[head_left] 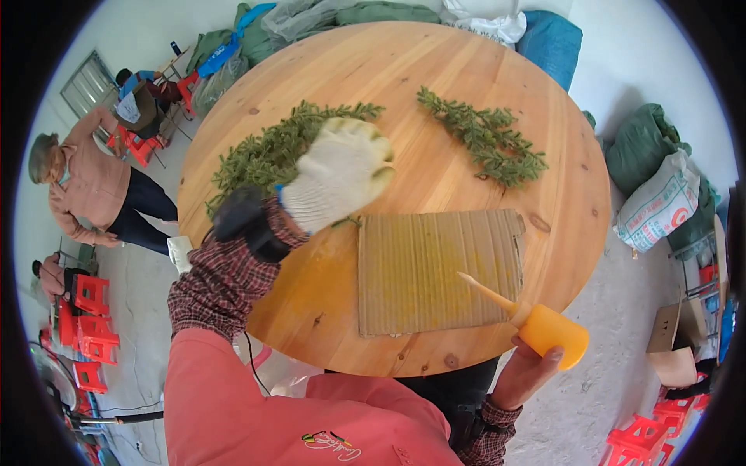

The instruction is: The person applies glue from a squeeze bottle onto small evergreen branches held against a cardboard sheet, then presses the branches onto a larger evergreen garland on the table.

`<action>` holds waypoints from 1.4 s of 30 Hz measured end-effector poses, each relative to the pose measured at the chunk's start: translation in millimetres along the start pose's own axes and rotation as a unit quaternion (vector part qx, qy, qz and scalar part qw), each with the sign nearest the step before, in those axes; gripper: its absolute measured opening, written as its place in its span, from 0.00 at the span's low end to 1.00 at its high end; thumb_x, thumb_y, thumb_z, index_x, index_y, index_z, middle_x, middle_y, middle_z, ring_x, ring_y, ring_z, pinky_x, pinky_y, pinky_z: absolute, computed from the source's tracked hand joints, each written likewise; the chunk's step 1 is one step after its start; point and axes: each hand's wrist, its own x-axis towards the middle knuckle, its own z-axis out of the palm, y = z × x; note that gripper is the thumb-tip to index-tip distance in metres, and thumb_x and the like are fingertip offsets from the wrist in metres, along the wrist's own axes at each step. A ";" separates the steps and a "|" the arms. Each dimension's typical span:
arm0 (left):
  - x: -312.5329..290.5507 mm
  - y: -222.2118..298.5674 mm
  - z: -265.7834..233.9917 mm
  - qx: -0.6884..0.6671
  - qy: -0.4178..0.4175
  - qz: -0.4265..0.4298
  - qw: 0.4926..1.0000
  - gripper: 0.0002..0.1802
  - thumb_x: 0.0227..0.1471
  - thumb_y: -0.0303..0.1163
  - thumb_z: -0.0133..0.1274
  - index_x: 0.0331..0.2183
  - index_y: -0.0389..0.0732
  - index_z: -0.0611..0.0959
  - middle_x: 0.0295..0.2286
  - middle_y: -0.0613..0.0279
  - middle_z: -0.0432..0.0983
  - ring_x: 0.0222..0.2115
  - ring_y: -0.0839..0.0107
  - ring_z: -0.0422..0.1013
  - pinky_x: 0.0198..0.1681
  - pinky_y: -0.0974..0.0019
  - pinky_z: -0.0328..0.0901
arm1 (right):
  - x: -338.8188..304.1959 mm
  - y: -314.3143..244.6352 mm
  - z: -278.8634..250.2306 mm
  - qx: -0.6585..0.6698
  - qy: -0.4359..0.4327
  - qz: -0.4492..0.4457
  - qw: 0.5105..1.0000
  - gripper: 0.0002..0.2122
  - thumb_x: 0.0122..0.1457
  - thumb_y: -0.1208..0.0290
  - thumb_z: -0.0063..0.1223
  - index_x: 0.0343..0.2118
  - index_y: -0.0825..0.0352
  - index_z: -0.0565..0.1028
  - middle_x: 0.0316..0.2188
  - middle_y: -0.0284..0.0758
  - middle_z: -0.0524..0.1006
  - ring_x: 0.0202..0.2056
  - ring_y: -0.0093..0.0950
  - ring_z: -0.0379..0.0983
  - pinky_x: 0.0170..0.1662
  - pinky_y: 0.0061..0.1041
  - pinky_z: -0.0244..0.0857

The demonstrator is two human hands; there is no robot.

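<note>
My left hand (342, 172), in a white knitted glove with yellowish coated fingers, is over the round wooden table beside a heap of green artificial pine sprigs (260, 159). Its fingers look curled in, and whatever they may hold is hidden beneath the glove. My bare right hand (530, 374) grips a yellow squeeze bottle (556, 335) at the table's near right edge. The bottle's long pale nozzle points up and left, over a piece of corrugated cardboard (435, 272) with yellow stains. More pine sprigs (486, 140) lie apart at the far right of the table.
The round wooden table (559, 225) fills the middle. Stuffed sacks (645, 147) lean on the wall at right, with others behind the table. A person (109, 179) stands at left near red stools (95, 318). An open cardboard box (674, 342) is at right.
</note>
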 end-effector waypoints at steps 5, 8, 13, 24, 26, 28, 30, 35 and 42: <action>8.4 23.3 89.3 0.245 0.105 -0.201 0.943 0.08 0.37 0.39 0.51 0.18 0.45 0.76 0.19 0.56 0.69 0.19 0.58 0.66 0.18 0.51 0.58 | 16.2 13.2 13.9 0.154 -0.038 0.078 0.984 0.28 0.63 0.50 0.48 0.55 0.69 0.64 0.51 0.40 0.71 0.50 0.33 0.69 0.53 0.30 0.64; 39.6 32.7 101.6 0.270 0.178 -0.108 0.940 0.11 0.35 0.38 0.51 0.15 0.42 0.74 0.13 0.52 0.63 0.14 0.65 0.59 0.12 0.59 0.46 | 37.0 24.9 -3.7 0.244 -0.026 0.097 0.965 0.29 0.63 0.51 0.49 0.58 0.71 0.63 0.54 0.42 0.69 0.56 0.38 0.65 0.61 0.40 0.59; 79.9 28.4 117.1 0.004 0.003 -0.150 0.989 0.16 0.44 0.34 0.49 0.35 0.35 0.79 0.34 0.44 0.74 0.38 0.53 0.71 0.44 0.52 0.63 | 26.3 -15.1 42.0 0.124 -0.011 0.098 0.987 0.33 0.57 0.48 0.55 0.58 0.68 0.65 0.57 0.43 0.67 0.56 0.42 0.64 0.58 0.44 0.61; 123.6 -0.5 158.4 -0.142 0.010 -0.278 0.950 0.32 0.57 0.44 0.45 0.57 0.33 0.68 0.58 0.36 0.58 0.60 0.43 0.55 0.60 0.45 0.53 | 29.5 -7.6 50.2 0.124 -0.077 0.059 0.988 0.32 0.58 0.50 0.53 0.59 0.69 0.62 0.54 0.46 0.68 0.54 0.43 0.65 0.55 0.42 0.62; 125.9 -5.4 162.4 -0.145 0.001 -0.277 0.950 0.31 0.57 0.45 0.46 0.56 0.34 0.69 0.57 0.37 0.60 0.59 0.44 0.57 0.59 0.45 0.54 | 30.3 -7.6 50.5 0.120 -0.075 0.064 0.988 0.32 0.58 0.51 0.53 0.59 0.68 0.61 0.53 0.46 0.69 0.53 0.43 0.66 0.55 0.42 0.62; 131.6 -3.5 149.6 -0.192 -0.115 -0.253 0.941 0.29 0.54 0.42 0.49 0.53 0.36 0.73 0.54 0.38 0.64 0.55 0.45 0.61 0.57 0.46 0.56 | 32.3 -7.1 42.4 0.109 -0.058 0.065 0.990 0.33 0.58 0.51 0.53 0.60 0.68 0.61 0.53 0.46 0.69 0.53 0.44 0.66 0.55 0.42 0.62; 128.2 -1.6 151.3 -0.216 -0.175 -0.249 0.928 0.27 0.52 0.41 0.51 0.51 0.37 0.74 0.52 0.39 0.67 0.54 0.46 0.63 0.56 0.46 0.57 | 35.6 -2.4 33.3 0.097 -0.076 0.074 0.990 0.32 0.58 0.51 0.53 0.59 0.68 0.62 0.53 0.47 0.69 0.53 0.44 0.66 0.55 0.42 0.62; 127.0 4.7 174.1 -0.110 -0.150 -0.264 0.947 0.19 0.45 0.33 0.55 0.41 0.36 0.81 0.43 0.43 0.74 0.43 0.49 0.71 0.43 0.48 0.66 | 37.3 9.8 27.3 0.056 -0.081 0.089 0.991 0.30 0.58 0.51 0.53 0.57 0.69 0.64 0.52 0.47 0.70 0.53 0.43 0.67 0.56 0.40 0.62; 130.2 13.3 169.7 -0.062 -0.174 -0.270 0.945 0.14 0.38 0.30 0.56 0.33 0.39 0.83 0.35 0.50 0.79 0.32 0.53 0.76 0.31 0.53 0.69 | 24.3 0.5 38.5 0.082 -0.119 0.094 0.985 0.28 0.57 0.52 0.55 0.55 0.68 0.67 0.52 0.47 0.70 0.53 0.43 0.67 0.57 0.37 0.62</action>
